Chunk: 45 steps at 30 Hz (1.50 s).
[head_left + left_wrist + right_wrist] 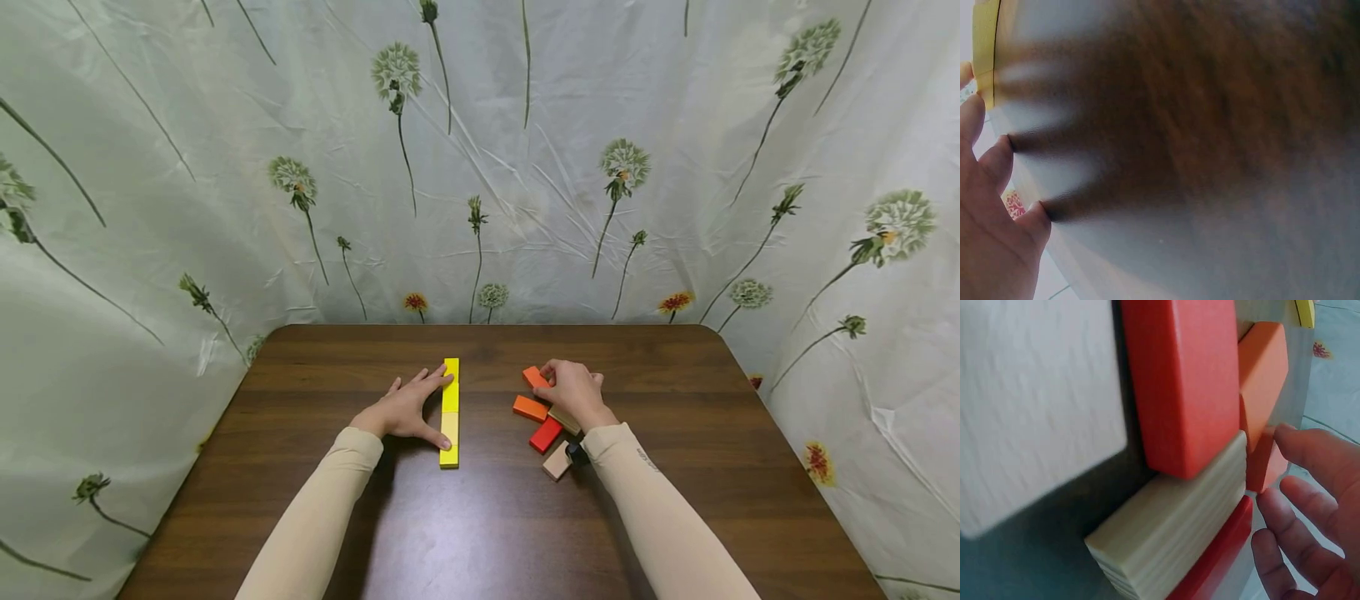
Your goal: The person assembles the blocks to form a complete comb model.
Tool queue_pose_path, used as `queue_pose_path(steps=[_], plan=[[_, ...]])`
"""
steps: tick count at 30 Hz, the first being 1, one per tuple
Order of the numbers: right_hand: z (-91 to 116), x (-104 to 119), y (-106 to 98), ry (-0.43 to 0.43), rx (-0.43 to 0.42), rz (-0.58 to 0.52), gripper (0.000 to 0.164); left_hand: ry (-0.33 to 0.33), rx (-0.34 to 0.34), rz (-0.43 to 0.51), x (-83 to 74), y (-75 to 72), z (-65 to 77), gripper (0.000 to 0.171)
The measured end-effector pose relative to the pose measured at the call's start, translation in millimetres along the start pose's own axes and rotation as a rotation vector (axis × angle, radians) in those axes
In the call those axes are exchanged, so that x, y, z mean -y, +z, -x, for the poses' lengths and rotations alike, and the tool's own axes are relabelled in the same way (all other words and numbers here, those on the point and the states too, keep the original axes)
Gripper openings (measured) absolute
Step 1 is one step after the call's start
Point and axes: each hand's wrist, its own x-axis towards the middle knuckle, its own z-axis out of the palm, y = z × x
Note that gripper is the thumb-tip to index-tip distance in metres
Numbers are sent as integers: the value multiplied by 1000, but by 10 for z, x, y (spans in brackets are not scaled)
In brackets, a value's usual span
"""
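Observation:
Yellow blocks (451, 396) lie end to end in a straight strip on the table, part of it paler under the light. My left hand (408, 410) spreads its fingers beside the strip, with fingertip and thumb resting on it. In the left wrist view, the strip's yellow end (985, 56) is by the fingertips. My right hand (576, 390) pinches the far orange block (533, 376) between thumb and fingers. Nearby are a second orange block (529, 407), a red block (545, 435) and a plain wooden block (564, 420), partly hidden by the hand.
A pale wooden block (557, 462) lies near the right wrist, beside a small black item (576, 454) at the cuff. Another red block (1219, 556) shows behind the plain wooden one. A flower-print curtain (517, 167) hangs behind the brown table (480, 533).

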Motion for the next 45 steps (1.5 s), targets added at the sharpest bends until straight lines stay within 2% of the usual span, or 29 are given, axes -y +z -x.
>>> queue_pose_path(steps=[6, 13, 20, 28, 45], plan=[[-28, -17, -56, -45, 69, -33, 38, 16, -3, -3, 14, -14, -8, 124], [-87, -22, -133, -85, 165, -11, 41, 20, -3, -3, 2, -19, -17, 123], [-150, -25, -188, -82, 251, 12, 52, 20, -4, -8, 0, -23, -25, 124], [-171, -52, -180, -92, 265, 37, 66, 18, 1, -6, -3, -26, -36, 124], [-219, -105, -84, -199, 263, 1, 68, 7, -3, -21, 42, 7, -19, 124]])
